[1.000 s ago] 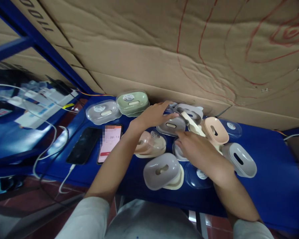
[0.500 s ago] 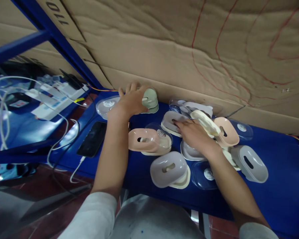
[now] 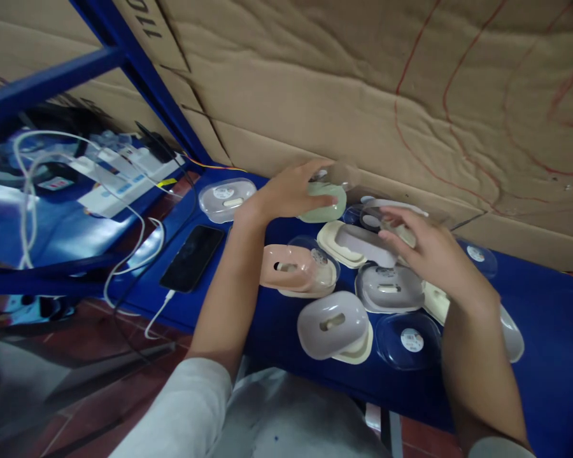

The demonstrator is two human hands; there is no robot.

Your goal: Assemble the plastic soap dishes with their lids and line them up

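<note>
My left hand (image 3: pixel 286 191) is closed over a pale green soap box (image 3: pixel 323 205), holding it just above the blue table (image 3: pixel 549 356) near the cardboard wall. My right hand (image 3: pixel 432 254) is raised over the pile with its fingers curled on a clear plastic lid (image 3: pixel 379 217). Below it a grey lid lies on a cream base (image 3: pixel 356 242). A grey box under a clear cover (image 3: pixel 389 287) sits closer to me. A pink box with a clear lid (image 3: pixel 291 268) lies beside my left forearm.
A grey lid on a cream base (image 3: pixel 334 326) and a clear lid with a sticker (image 3: pixel 410 340) lie near the front edge. Another grey box (image 3: pixel 226 198) sits far left. A black phone (image 3: pixel 192 257) is on its cable. Power strips and wires (image 3: pixel 119 181) crowd the left shelf.
My left hand reached to the green box at the back and carried it right toward the pile. My right hand rose from the pile with a clear lid. The camera view shifted left.
</note>
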